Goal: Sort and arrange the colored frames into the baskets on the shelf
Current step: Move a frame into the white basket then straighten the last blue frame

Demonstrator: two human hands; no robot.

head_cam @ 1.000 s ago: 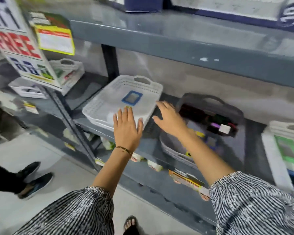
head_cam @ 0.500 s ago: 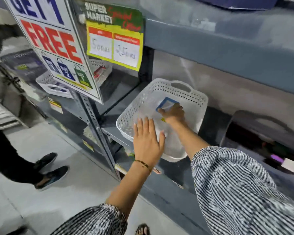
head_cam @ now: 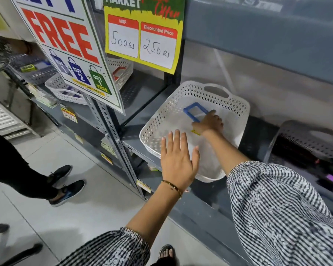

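Grey shelf (head_cam: 142, 89), promo sign (head_cam: 65, 50) overhanging

My right hand (head_cam: 209, 122), out over the dark basket (head_cam: 304, 143) a second ago, now reaches into the white basket (head_cam: 181, 95). Its fingertips touch the blue frame (head_cam: 188, 112) (lying flat). My view has swung left.

Hidden and cut-off parts at the shelf

My right hand (head_cam: 209, 122) covers the near corner of the blue frame (head_cam: 195, 111), so I cannot tell whether the fingers pinch it or only rest on it. My left hand (head_cam: 178, 160) hides part of the white basket (head_cam: 161, 120) rim; contact is unclear. The dark basket (head_cam: 306, 139) on the right is blurred and cut by the edge, its contents unreadable. The FREE sign (head_cam: 65, 45) is cropped at the top.
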